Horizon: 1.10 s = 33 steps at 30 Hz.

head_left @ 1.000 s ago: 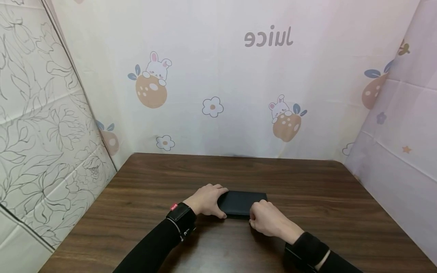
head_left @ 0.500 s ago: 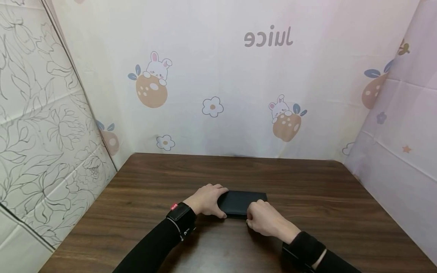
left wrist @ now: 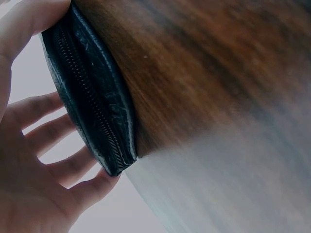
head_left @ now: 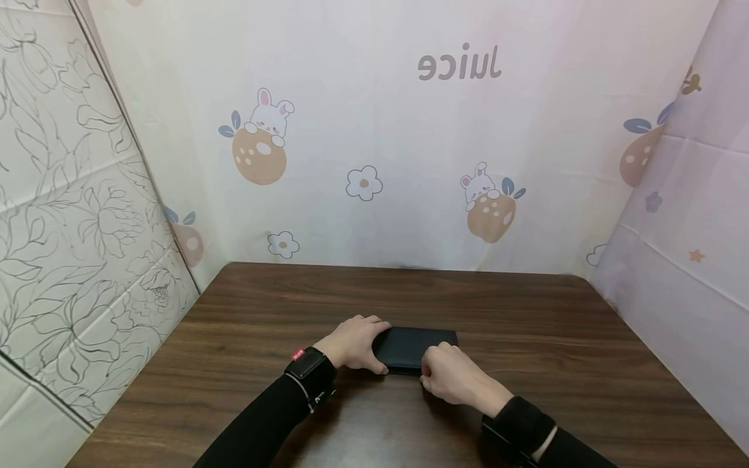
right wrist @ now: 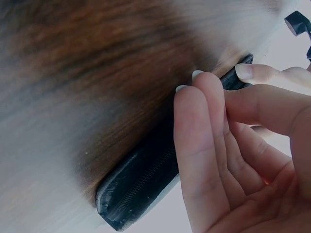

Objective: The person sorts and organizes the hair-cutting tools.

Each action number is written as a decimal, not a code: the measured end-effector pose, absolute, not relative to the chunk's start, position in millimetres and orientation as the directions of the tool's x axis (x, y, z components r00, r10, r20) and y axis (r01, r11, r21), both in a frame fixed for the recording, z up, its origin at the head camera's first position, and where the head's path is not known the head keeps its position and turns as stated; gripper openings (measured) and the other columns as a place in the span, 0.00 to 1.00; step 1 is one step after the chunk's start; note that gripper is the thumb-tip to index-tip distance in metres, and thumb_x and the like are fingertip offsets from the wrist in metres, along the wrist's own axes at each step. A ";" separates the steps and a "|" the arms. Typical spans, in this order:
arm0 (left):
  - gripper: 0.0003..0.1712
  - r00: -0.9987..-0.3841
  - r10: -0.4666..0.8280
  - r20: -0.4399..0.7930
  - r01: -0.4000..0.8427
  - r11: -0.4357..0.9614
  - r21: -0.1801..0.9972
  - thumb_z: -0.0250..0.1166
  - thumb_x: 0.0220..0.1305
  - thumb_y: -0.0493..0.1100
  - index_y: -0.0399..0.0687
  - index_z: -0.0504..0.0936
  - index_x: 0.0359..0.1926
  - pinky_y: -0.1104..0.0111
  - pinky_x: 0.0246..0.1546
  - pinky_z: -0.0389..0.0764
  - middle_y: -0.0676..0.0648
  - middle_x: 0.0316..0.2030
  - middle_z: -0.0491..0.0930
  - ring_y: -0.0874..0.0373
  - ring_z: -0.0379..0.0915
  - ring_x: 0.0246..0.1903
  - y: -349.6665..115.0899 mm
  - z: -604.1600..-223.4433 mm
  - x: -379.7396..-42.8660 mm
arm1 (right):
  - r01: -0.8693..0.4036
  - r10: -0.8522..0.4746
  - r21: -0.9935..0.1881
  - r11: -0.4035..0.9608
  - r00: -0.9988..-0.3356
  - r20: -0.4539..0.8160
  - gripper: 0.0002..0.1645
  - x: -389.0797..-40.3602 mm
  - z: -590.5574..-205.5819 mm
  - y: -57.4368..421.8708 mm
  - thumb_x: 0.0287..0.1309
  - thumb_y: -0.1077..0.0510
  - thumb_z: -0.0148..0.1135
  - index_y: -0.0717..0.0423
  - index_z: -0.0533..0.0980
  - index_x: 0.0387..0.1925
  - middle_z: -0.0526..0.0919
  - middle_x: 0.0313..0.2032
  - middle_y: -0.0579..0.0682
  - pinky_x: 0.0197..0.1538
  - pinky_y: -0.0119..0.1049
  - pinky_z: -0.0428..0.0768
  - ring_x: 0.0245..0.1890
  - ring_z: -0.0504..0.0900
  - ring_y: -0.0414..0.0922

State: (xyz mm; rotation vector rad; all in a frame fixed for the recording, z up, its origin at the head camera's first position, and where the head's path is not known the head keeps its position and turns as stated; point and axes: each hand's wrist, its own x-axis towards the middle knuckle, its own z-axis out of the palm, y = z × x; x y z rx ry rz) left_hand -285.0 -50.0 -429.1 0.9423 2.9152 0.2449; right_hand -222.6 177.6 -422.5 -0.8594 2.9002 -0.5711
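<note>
A black zippered wallet (head_left: pixel 409 346) lies flat on the wooden table. My left hand (head_left: pixel 354 344) holds its left end, thumb at the near corner and fingers spread along the far side. The left wrist view shows the zipper (left wrist: pixel 85 85) running along the wallet's end, its teeth visible. At the near edge, right of the middle, my right hand (head_left: pixel 456 374) has its fingers curled and thumb pressed in, pinching at the zipper line. The zipper pull is hidden by these fingers (right wrist: pixel 194 141). In the right wrist view, zipper teeth (right wrist: pixel 148 177) show along the edge beside the hand.
The brown wood-grain table (head_left: pixel 263 299) reaches back to a pale curtain (head_left: pixel 374 117) printed with rabbits, fruit and flowers. A white floral panel (head_left: pixel 88 227) stands at the left, and another pale curtain (head_left: pixel 690 273) hangs at the right.
My right hand has slid slightly left along the wallet's near edge, still pinching. The left hand and the wallet have stayed in place.
</note>
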 end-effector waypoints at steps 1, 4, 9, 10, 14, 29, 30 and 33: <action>0.50 -0.811 0.585 -0.016 0.575 0.800 0.171 0.77 0.49 0.64 0.53 0.72 0.72 0.58 0.59 0.74 0.50 0.66 0.73 0.50 0.70 0.62 -50.0 -429.1 -285.2 | -0.516 -0.540 -0.369 0.773 -0.841 0.044 0.10 -222.8 -422.5 177.6 0.58 0.64 0.69 0.52 0.83 0.22 0.77 0.19 0.39 0.22 0.31 0.73 0.16 0.72 0.34; 0.50 -0.812 0.584 -0.015 0.574 0.802 0.168 0.77 0.49 0.64 0.53 0.72 0.72 0.58 0.59 0.74 0.50 0.66 0.73 0.50 0.70 0.62 -50.0 -429.0 -285.7 | -0.524 -0.551 -0.378 0.763 -0.834 0.042 0.10 -223.6 -422.3 177.9 0.59 0.64 0.69 0.52 0.84 0.23 0.77 0.19 0.39 0.22 0.31 0.73 0.16 0.72 0.33; 0.50 -0.809 0.587 -0.014 0.576 0.799 0.173 0.77 0.49 0.64 0.53 0.72 0.72 0.58 0.59 0.75 0.50 0.66 0.73 0.50 0.70 0.62 -50.3 -428.9 -286.0 | -0.537 -0.564 -0.382 0.752 -0.825 0.049 0.10 -224.6 -422.4 177.7 0.59 0.65 0.68 0.52 0.84 0.23 0.77 0.18 0.39 0.21 0.30 0.73 0.15 0.72 0.33; 0.50 -0.810 0.587 -0.015 0.576 0.799 0.174 0.77 0.49 0.64 0.53 0.72 0.72 0.58 0.59 0.75 0.50 0.66 0.73 0.50 0.70 0.62 -50.4 -428.9 -286.0 | -0.538 -0.563 -0.379 0.753 -0.825 0.050 0.10 -224.7 -422.6 177.4 0.59 0.65 0.69 0.52 0.84 0.23 0.76 0.18 0.39 0.21 0.30 0.73 0.15 0.72 0.33; 0.50 -0.810 0.587 -0.016 0.575 0.798 0.181 0.77 0.49 0.64 0.52 0.72 0.72 0.58 0.58 0.75 0.50 0.66 0.73 0.50 0.70 0.62 -50.6 -429.2 -285.5 | -0.539 -0.563 -0.373 0.755 -0.825 0.053 0.10 -224.3 -422.9 174.8 0.58 0.64 0.69 0.53 0.83 0.22 0.77 0.19 0.39 0.22 0.30 0.73 0.15 0.71 0.33; 0.50 -0.807 0.590 -0.015 0.576 0.794 0.194 0.78 0.50 0.63 0.51 0.72 0.72 0.59 0.57 0.75 0.50 0.66 0.74 0.49 0.71 0.61 -49.7 -426.9 -283.1 | -0.558 -0.580 -0.374 0.741 -0.812 0.062 0.10 -223.3 -421.6 164.8 0.58 0.65 0.70 0.54 0.83 0.22 0.76 0.18 0.40 0.21 0.30 0.73 0.15 0.71 0.33; 0.50 -0.808 0.589 -0.016 0.575 0.795 0.193 0.78 0.50 0.63 0.51 0.72 0.72 0.59 0.57 0.76 0.50 0.66 0.74 0.49 0.71 0.61 -49.8 -426.9 -283.2 | -0.555 -0.580 -0.378 0.741 -0.813 0.057 0.10 -223.3 -421.7 164.0 0.58 0.65 0.69 0.54 0.83 0.22 0.76 0.18 0.40 0.21 0.30 0.73 0.15 0.72 0.33; 0.50 -0.807 0.591 -0.014 0.578 0.793 0.192 0.77 0.50 0.63 0.51 0.73 0.71 0.59 0.57 0.76 0.50 0.65 0.74 0.50 0.71 0.61 -49.8 -427.1 -283.6 | -0.552 -0.579 -0.377 0.744 -0.814 0.049 0.10 -224.8 -422.1 160.4 0.58 0.64 0.69 0.53 0.83 0.23 0.76 0.18 0.39 0.22 0.30 0.74 0.16 0.72 0.33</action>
